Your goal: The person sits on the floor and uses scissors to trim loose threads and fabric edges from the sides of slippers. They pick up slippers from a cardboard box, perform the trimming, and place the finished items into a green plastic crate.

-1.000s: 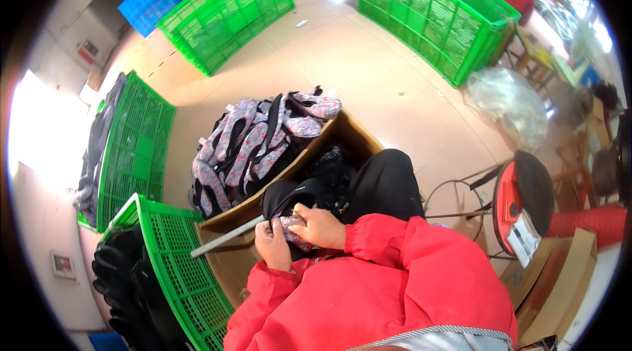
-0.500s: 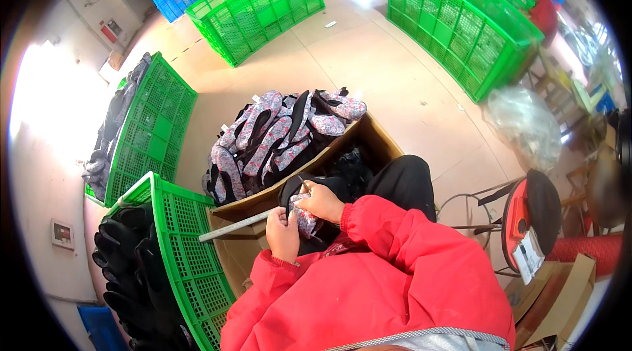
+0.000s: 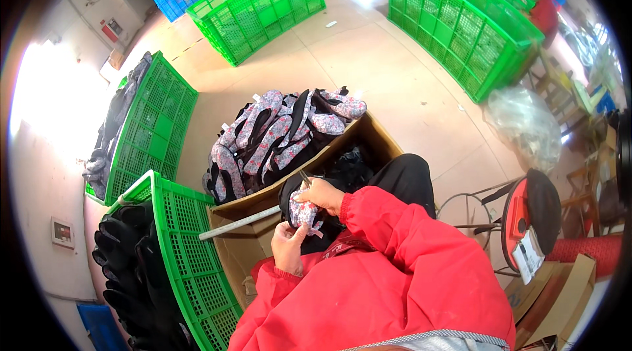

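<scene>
Pinching lower edge of floral fabric piece (image 3: pixel 303 213) with nearly closed left hand (image 3: pixel 288 245) | gripping upper end in curled right hand (image 3: pixel 322 195), along with slim dark tool (image 3: pixel 305 178) | held over lap (image 3: pixel 404 178) near carton (image 3: pixel 234 252), presumably two-handed for steadiness

Bright red long-sleeved jacket (image 3: pixel 395 285), gathered red cuffs (image 3: pixel 345 208), black-and-white patterned trim (image 3: pixel 454 333), black trousers (image 3: pixel 411 183)

Blown-out white glare left, probably a window (image 3: pixel 56 95)

Matt cloth pc (image 3: pixel 302 213), glossy plas. bag (image 3: pixel 526 124)
</scene>
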Available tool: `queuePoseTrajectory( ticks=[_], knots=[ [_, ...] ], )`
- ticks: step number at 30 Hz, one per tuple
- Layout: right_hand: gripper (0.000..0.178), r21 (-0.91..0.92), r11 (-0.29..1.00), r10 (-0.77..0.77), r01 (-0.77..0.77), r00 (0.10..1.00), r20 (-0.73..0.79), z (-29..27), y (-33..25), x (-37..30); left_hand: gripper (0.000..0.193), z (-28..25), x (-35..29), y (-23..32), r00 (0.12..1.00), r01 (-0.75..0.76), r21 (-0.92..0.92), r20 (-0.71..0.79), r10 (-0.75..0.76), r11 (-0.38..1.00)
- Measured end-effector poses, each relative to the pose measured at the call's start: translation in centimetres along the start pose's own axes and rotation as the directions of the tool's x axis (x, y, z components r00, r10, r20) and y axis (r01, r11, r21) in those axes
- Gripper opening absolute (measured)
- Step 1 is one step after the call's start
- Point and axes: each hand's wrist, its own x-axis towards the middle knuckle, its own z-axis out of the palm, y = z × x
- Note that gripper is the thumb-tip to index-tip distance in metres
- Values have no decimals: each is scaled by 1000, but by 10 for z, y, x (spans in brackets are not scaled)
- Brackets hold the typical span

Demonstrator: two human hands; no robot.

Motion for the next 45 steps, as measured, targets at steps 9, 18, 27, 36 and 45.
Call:
queuePoseTrajectory(
  ticks=[9,18,27,36,45],
  knots=[
    [23,75,994,-70,75,996,-63,7,11,9,31,0,4,-4,995,-92,91,-38,96,992],
    [21,-23,977,-214,213,959,-183,15,30,15,35,-1,11,-1,988,-76,130,-128,92,989],
    [32,-334,884,-429,328,852,-301,40,23,-18,24,-21,21,14,929,-213,755,-41,368,621],
    [26,-401,838,-498,371,820,-282,44,32,-26,17,5,12,20,905,-281,803,40,423,526],
    [28,-392,829,-528,398,788,-316,46,35,-39,13,6,19,12,796,-350,907,156,585,233]
  ],
)
